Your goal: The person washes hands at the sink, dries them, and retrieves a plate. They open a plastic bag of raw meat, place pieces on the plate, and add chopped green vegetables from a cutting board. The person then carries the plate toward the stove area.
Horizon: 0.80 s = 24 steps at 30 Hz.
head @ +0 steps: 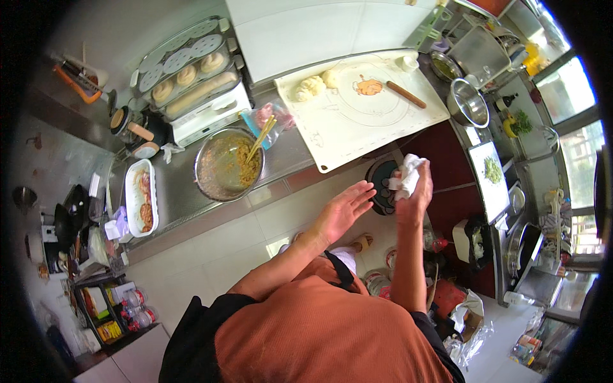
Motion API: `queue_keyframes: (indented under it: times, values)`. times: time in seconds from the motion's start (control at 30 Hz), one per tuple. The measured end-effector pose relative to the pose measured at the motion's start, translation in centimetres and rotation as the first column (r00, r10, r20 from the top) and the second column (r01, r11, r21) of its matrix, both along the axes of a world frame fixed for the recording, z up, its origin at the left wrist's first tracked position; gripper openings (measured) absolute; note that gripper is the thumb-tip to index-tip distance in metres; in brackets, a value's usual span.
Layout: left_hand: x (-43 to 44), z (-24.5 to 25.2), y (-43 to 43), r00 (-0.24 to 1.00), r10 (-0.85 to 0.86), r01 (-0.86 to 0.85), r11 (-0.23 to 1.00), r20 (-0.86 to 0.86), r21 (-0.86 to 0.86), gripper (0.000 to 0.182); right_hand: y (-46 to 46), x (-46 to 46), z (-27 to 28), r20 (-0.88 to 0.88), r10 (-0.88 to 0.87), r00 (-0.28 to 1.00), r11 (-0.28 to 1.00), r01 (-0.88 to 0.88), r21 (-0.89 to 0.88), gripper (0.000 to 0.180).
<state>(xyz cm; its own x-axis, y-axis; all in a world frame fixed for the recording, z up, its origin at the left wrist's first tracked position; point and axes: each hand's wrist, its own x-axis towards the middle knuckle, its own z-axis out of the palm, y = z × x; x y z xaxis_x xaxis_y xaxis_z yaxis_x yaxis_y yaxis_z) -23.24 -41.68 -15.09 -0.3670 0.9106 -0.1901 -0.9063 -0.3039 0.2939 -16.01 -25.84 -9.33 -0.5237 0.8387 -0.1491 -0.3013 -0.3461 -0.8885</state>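
Note:
My right hand (421,194) grips a crumpled white paper towel or cloth (408,176) above the floor in front of the counter. To its left, my left hand (346,209) is held out with nothing in it, its fingers a little apart. Beyond both hands lies a cream pastry mat (345,136) that overhangs the counter's front edge. On the mat are lumps of pale dough (310,88), a wooden rolling pin (406,95) and a small white cup (409,63). Left of the mat, a steel bowl (210,174) contains a minced filling (246,165) with wooden chopsticks (261,139) in it.
A tiered electric steamer (206,115) with shaped dough inside stands at the back left. Nearby are a plastic bag of meat (270,119) and a white tray of meat (131,196). At right sit a steel basin (468,103) and a white board with chopped greens (486,191).

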Motion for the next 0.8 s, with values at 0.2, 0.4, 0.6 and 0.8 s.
queue_keyframes:
  times: [0.2, 0.4, 0.6, 0.8]
  values:
    - [-1.8, -2.8, 4.7, 0.993, 0.085, -0.056, 0.948, -0.081, 0.314, 0.047, -9.0, -0.4, -0.8, 0.327, -0.082, 0.941, 0.074, -0.322, 0.944, 0.019]
    - [1.0, 1.9, 4.1, 0.882, 0.025, -0.055, 0.997, -0.471, -0.05, 0.042, -4.0, -0.7, 0.2, 0.413, -0.067, 0.908, -0.034, -0.416, 0.909, 0.021]
    - [0.9, 4.0, 4.1, 1.0, -0.009, 0.01, 1.0, 0.008, -0.009, 0.05, -1.9, 1.5, 0.6, 0.386, -0.376, 0.843, -0.041, -0.431, 0.902, 0.039]
    - [-0.2, 3.6, 4.6, 0.965, 0.049, -0.111, 0.967, -0.259, -0.228, 0.036, -3.2, 5.2, 2.4, 0.58, -0.37, 0.725, -0.075, -0.646, 0.76, 0.051]
